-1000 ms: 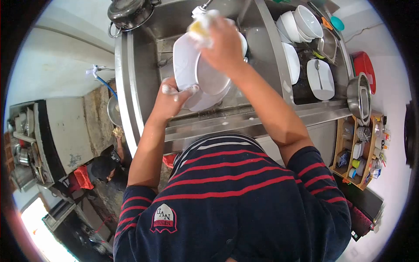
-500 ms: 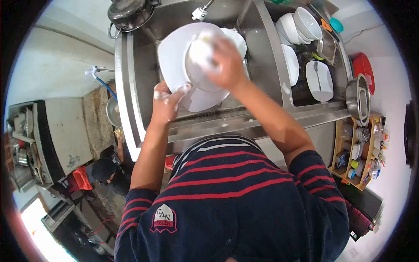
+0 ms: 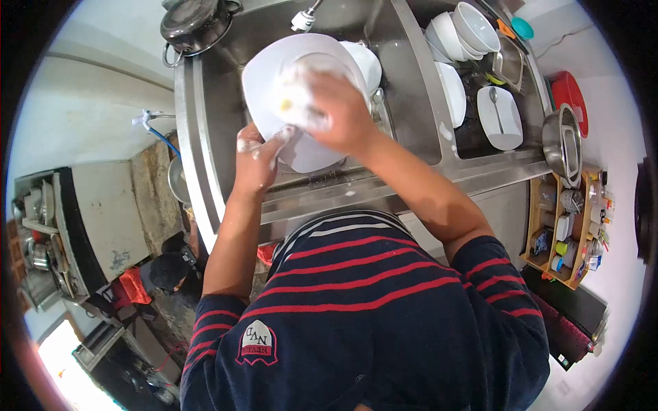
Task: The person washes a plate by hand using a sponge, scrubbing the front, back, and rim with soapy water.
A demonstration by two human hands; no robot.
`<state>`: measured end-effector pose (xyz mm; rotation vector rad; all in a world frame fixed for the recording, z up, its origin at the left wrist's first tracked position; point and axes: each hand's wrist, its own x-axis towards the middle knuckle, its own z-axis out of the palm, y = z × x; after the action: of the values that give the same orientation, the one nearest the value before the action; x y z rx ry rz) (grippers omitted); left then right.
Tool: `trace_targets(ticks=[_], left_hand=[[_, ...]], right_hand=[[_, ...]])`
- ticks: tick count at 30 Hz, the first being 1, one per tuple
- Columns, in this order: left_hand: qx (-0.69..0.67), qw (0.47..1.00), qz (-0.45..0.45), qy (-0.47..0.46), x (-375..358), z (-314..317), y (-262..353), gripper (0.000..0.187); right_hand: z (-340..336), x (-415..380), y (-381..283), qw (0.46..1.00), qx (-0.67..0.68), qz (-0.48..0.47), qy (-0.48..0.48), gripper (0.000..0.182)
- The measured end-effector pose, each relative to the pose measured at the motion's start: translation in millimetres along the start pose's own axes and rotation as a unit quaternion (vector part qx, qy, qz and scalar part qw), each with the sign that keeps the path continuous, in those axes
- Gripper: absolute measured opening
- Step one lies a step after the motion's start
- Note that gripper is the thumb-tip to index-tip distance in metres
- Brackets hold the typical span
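Note:
A white squarish plate [image 3: 264, 75] is held tilted above the left sink basin [image 3: 418, 113]. My left hand [image 3: 256, 162], wet with suds, grips its near edge, the thumb lying over the rim. My right hand [image 3: 343, 115] is closed on a foam-covered sponge [image 3: 293, 96] and presses it against the face of the plate. The sponge is blurred by motion, with a small yellow patch showing through the foam. Behind the plate, another white dish [image 3: 367, 65] lies partly hidden in the basin. A faucet [image 3: 302, 22] hangs over the far side.
White bowls [image 3: 474, 31], a white plate with a spoon [image 3: 501, 123] and a metal tray [image 3: 508, 61] sit in the right basin. A dark pot [image 3: 195, 27] stands at the far left corner. Steel basins [image 3: 562, 147] are at the right edge. Another person [image 3: 171, 270] is at lower left.
My right hand has swept the sponge left and downward over the plate. My left hand keeps its grip on the plate's edge. The view has shifted slightly.

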<state>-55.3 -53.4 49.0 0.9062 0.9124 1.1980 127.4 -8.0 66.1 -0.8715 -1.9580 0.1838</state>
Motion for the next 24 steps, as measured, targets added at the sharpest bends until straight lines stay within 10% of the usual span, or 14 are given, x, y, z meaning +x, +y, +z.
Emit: trace_targets(ticks=[6, 8, 12, 19, 24], left_hand=[[-0.059, 0.997, -0.014, 0.055, -7, -19, 15, 0.029], [-0.048, 0.998, -0.036, 0.002, -10, -15, 13, 0.028], [0.017, 0.997, -0.07, -0.027, -11, 7, 6, 0.025], [0.222, 0.974, 0.021, -0.038, -17, -3, -2, 0.026], [0.112, 0.992, -0.028, -0.044, -20, 2, -7, 0.024]], right_hand=[[-31, -37, 17, 0.984, -0.003, -0.161, -0.072, 0.036], [-29, -45, 46, 0.997, -0.037, 0.073, -0.016, 0.037], [-15, 10, 47, 0.992, -0.036, 0.097, 0.078, 0.035], [5, 17, -31, 0.995, -0.005, -0.085, -0.052, 0.032], [3, 24, 11, 0.994, -0.014, -0.102, -0.037, 0.037]])
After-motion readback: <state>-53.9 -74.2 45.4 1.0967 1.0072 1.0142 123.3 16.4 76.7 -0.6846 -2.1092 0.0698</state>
